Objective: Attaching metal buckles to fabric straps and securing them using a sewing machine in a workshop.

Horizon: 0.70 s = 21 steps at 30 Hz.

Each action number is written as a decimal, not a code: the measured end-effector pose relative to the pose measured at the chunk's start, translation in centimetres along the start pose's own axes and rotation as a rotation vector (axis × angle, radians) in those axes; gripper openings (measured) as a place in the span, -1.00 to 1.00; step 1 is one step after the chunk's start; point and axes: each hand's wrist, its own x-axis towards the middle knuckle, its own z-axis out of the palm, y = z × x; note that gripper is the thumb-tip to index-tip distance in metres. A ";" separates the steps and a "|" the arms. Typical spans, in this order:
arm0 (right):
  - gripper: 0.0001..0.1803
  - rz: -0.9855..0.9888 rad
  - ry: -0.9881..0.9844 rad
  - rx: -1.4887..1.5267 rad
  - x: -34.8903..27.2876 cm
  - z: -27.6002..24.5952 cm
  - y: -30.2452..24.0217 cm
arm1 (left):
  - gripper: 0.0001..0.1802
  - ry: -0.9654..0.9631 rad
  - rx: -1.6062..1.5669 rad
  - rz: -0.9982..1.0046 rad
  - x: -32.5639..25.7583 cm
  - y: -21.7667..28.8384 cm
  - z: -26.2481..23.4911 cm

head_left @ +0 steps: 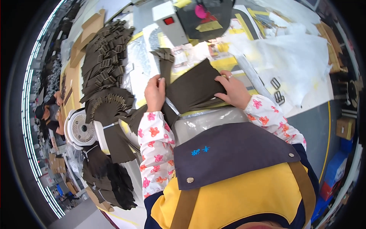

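A stack of dark olive-brown fabric strips (196, 84) lies fanned out in front of me, above a clear plastic-covered surface (209, 121). My right hand (234, 91) pinches its right end between thumb and fingers. At the left side, my left hand (155, 94) is closed with its thumb along the edge of the strips; what lies inside its grip is partly hidden. A pale band (172, 106) crosses the strips beside that hand. Just beyond, another dark strip bundle (165, 63) stretches away with folded ends.
Large strip piles (106, 57) cover the left side, above a white fan (81, 128). A white machine (169, 24) stands at the far middle. Black buckles (279, 97) lie right, near white plastic sheeting (297, 57). Another person (48, 116) works at far left.
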 end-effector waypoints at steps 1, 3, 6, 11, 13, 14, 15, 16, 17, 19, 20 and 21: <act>-0.49 -0.054 -0.001 -0.038 0.0 -0.4 0.2 | -0.67 -0.063 -0.017 0.036 -0.4 0.2 -0.6; -0.48 -0.161 0.006 -0.120 -0.3 -1.2 1.0 | -0.46 -0.039 0.017 0.212 -2.0 1.2 -2.1; -0.47 -0.037 -0.076 0.019 -1.9 -2.3 0.7 | -0.16 -0.160 0.092 0.136 -6.1 3.4 -4.6; -0.54 0.029 -0.003 0.165 -3.8 -1.6 1.7 | 0.06 -0.339 0.345 0.168 -7.2 3.4 -4.4; -0.57 0.075 0.069 0.131 -4.7 -2.8 2.5 | 0.02 -0.332 0.329 0.227 -6.3 2.8 -4.1; -0.61 0.106 0.129 0.109 -5.4 -3.6 3.1 | 0.00 -0.298 0.328 0.231 -5.9 2.8 -4.0; -0.72 0.131 0.235 0.091 -6.0 -4.8 3.8 | -0.01 -0.301 0.338 0.218 -5.6 2.5 -4.2; -0.72 0.170 0.257 0.064 -6.9 -6.1 4.9 | -0.01 -0.304 0.341 0.211 -5.1 2.2 -4.0; -0.75 0.226 0.372 0.011 -8.0 -7.5 5.9 | -0.01 -0.318 0.341 0.227 -4.7 2.0 -4.0; -0.79 0.304 0.496 -0.059 -10.9 -9.5 7.5 | -0.01 -0.353 0.347 0.241 -4.3 2.1 -4.0; -0.81 0.398 0.541 -0.084 -12.4 -10.4 8.2 | -0.03 -0.361 0.381 0.231 -4.3 2.7 -3.8; -0.83 0.490 0.585 -0.101 -13.8 -10.7 8.3 | -0.06 -0.339 0.422 0.250 -4.5 3.4 -3.5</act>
